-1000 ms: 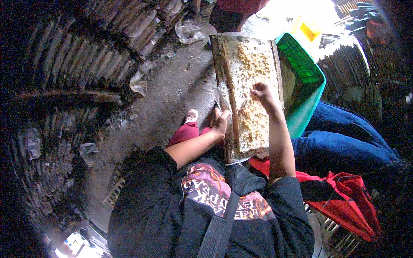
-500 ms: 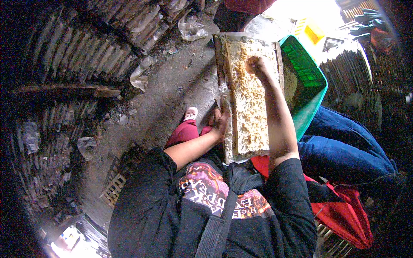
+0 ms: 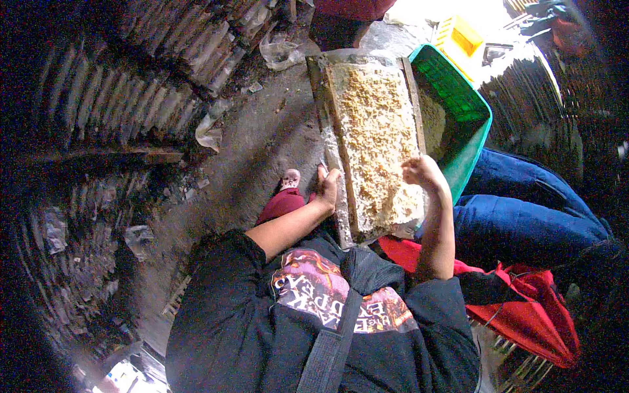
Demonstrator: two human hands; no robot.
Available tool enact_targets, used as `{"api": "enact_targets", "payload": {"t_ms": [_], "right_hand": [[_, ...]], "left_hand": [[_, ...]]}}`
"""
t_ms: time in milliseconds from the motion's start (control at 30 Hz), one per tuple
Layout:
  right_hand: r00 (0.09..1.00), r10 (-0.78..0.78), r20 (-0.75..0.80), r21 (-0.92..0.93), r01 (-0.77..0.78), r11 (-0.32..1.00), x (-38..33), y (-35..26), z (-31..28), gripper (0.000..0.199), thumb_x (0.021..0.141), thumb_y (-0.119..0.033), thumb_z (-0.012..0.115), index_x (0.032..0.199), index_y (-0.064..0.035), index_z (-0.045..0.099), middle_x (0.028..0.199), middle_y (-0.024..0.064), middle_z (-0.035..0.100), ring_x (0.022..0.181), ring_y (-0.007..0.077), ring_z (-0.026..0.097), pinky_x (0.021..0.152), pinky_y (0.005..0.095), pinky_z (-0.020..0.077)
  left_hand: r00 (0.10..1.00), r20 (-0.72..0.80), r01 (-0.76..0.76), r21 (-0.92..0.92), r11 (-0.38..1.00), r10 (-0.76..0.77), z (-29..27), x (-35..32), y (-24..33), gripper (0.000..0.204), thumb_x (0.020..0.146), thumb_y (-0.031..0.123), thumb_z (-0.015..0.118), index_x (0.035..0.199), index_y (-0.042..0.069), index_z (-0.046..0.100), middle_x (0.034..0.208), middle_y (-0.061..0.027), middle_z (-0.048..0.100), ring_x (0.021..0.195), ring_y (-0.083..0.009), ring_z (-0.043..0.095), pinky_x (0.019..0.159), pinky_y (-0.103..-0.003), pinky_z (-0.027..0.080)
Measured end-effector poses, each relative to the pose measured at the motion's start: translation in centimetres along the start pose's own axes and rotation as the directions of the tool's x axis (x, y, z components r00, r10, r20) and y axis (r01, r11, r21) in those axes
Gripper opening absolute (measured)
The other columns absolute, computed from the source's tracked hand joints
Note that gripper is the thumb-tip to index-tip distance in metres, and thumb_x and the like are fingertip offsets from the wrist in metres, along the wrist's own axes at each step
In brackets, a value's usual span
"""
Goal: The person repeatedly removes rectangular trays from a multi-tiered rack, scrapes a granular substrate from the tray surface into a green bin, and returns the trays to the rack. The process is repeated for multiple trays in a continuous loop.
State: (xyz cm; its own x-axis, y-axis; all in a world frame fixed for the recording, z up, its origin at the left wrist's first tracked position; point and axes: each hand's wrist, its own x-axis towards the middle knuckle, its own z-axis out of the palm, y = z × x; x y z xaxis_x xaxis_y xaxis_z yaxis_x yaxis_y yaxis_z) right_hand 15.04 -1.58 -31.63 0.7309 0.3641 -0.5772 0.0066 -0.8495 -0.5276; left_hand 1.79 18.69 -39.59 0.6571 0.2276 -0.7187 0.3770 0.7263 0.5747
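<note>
A long wooden tray (image 3: 340,164) full of pale yellow crumbly matter (image 3: 380,131) leans from my lap out toward the floor. My left hand (image 3: 327,187) grips its left rim near the bottom. My right hand (image 3: 424,173) is on the right side of the tray, fingers curled over the crumbly layer; whether it holds any of it I cannot tell.
A green plastic crate (image 3: 458,111) stands right of the tray, with a yellow crate (image 3: 462,36) behind it. A blue-clad leg (image 3: 524,209) and red cloth (image 3: 524,308) lie at the right. Stacked racks (image 3: 111,98) line the left; plastic scraps (image 3: 278,49) litter the concrete floor.
My right hand has come back down the tray, from its upper part to the lower right side. My left hand has stayed on the left rim.
</note>
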Motion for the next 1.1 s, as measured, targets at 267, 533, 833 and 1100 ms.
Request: {"api": "enact_targets", "payload": {"t_ms": [267, 533, 833, 1100], "right_hand": [[0.97, 0.237, 0.059, 0.121, -0.243, 0.962, -3.4, 8.8, -1.7, 0.033, 0.083, -0.034, 0.053, 0.078, -0.0036, 0.065, 0.07, 0.0008, 0.06, 0.064, 0.0106, 0.05, 0.064, 0.0288, 0.0432], [0.917, 0.253, -0.31, 0.157, -0.213, 0.964, 11.8, 25.3, -0.3, 0.051, 0.077, -0.038, 0.058, 0.108, 0.0019, 0.055, 0.101, 0.0194, 0.06, 0.097, 0.0285, 0.057, 0.083, 0.0331, 0.0435], [0.923, 0.381, -0.045, -0.382, -0.368, 0.848, 15.3, 35.9, 12.7, 0.044, 0.076, -0.031, 0.062, 0.11, -0.0041, 0.056, 0.1, 0.0094, 0.062, 0.092, 0.0218, 0.058, 0.076, 0.0318, 0.0451], [0.94, 0.3, 0.161, -0.15, -0.277, 0.949, 14.9, 35.3, 11.5, 0.042, 0.075, -0.029, 0.064, 0.11, -0.0057, 0.056, 0.097, 0.0059, 0.062, 0.086, 0.0178, 0.058, 0.071, 0.0302, 0.0457]], "left_hand": [[0.993, -0.101, -0.053, 0.071, 0.996, 0.06, 1.7, -0.8, 0.9, 0.014, 0.067, 0.024, 0.052, 0.068, 0.016, 0.04, 0.075, -0.001, 0.038, 0.077, -0.0169, 0.041, 0.072, -0.035, 0.035], [0.976, -0.148, -0.138, 0.131, 0.982, 0.157, -2.9, 4.4, -4.8, 0.012, 0.066, 0.02, 0.051, 0.07, 0.015, 0.041, 0.074, -0.0025, 0.042, 0.071, -0.015, 0.042, 0.063, -0.032, 0.037], [0.995, -0.023, -0.101, 0.0, 0.995, 0.101, 1.0, 0.5, -0.8, 0.021, 0.073, 0.017, 0.044, 0.094, 0.011, 0.046, 0.084, -0.006, 0.053, 0.076, -0.0191, 0.054, 0.068, -0.035, 0.046], [0.997, -0.022, -0.078, 0.066, 0.995, 0.079, -3.5, 4.0, -3.3, 0.018, 0.074, 0.022, 0.044, 0.09, 0.013, 0.045, 0.076, -0.0069, 0.054, 0.068, -0.0215, 0.056, 0.064, -0.035, 0.048]]}}
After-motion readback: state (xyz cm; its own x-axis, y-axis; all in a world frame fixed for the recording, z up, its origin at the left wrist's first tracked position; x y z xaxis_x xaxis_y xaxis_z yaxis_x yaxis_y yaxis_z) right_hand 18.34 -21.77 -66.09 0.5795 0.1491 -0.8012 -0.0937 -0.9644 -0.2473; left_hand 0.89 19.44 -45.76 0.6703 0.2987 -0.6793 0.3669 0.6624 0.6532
